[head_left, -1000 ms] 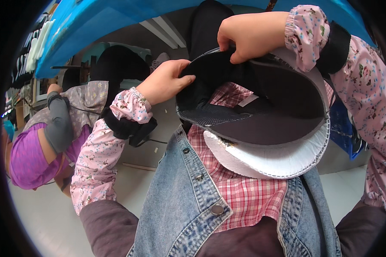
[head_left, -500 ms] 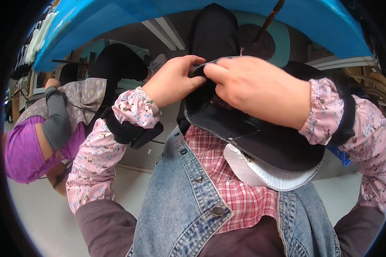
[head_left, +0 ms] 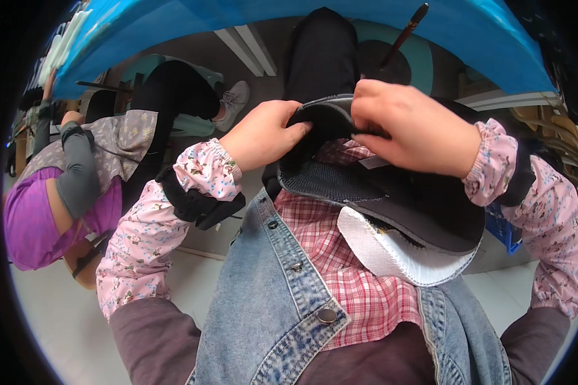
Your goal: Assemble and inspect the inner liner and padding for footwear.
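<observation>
On my lap lies a black shoe upper (head_left: 430, 221) with a mesh part (head_left: 327, 185), its opening spread. A white stitched bottom piece (head_left: 379, 253) shows beneath its near edge, with a gap between the layers. My left hand (head_left: 260, 136) pinches the far-left rim of the upper between thumb and fingers. My right hand (head_left: 414, 128) has its fingers curled and thumb bent at the far rim, right of the left hand; it grips the black edge there. A pale label (head_left: 374, 162) shows inside the upper.
A blue-covered table edge (head_left: 173, 24) curves across the far side. A dark red brush handle (head_left: 404, 37) stands by a teal stool (head_left: 424, 54). Left sits a co-worker in purple (head_left: 32, 221). A blue plastic frame (head_left: 504, 232) and curved wooden pieces (head_left: 552, 131) are at right.
My right hand has moved right, away from my left fingertips. The upper's far rim has come into view, and its opening is spread wider. The co-worker's foot shows more.
</observation>
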The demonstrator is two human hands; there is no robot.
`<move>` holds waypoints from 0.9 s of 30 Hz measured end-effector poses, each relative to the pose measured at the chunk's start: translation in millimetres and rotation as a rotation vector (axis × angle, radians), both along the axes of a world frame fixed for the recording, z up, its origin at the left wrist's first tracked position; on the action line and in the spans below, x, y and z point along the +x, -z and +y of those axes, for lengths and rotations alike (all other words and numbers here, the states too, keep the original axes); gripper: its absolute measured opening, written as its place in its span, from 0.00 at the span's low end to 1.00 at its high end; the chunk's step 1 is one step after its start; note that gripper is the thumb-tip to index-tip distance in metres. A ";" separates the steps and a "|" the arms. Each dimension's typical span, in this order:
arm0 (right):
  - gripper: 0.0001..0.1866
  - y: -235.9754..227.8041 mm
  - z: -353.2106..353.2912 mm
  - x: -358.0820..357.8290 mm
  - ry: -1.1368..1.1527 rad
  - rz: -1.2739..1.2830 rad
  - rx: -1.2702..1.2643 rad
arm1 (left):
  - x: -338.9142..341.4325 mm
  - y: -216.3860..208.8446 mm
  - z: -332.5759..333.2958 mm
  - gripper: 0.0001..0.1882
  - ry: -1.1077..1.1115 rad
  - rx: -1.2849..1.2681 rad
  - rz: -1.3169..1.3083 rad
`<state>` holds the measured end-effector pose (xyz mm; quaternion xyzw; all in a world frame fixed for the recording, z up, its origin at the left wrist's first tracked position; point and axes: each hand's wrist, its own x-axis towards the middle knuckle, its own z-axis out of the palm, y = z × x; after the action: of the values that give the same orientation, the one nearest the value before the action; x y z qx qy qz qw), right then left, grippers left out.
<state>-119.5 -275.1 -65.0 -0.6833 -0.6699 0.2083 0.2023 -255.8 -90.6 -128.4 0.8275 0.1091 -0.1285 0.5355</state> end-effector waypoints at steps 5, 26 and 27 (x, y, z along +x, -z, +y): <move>0.13 0.6 5.6 1.0 0.020 -0.364 0.011 | 13.3 -23.2 5.0 0.14 0.149 0.141 0.166; 0.09 -8.5 1.7 -0.8 -0.020 -0.416 0.034 | 25.5 -30.1 -1.9 0.12 0.268 0.362 0.108; 0.09 -9.8 2.8 3.4 -0.006 -0.550 0.088 | 24.9 -30.3 -2.0 0.12 0.227 0.344 0.101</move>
<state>-116.1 -272.3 -55.1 -0.7027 -0.7101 -0.0138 0.0417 -231.0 -92.6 -98.1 0.9062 0.0622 -0.2090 0.3622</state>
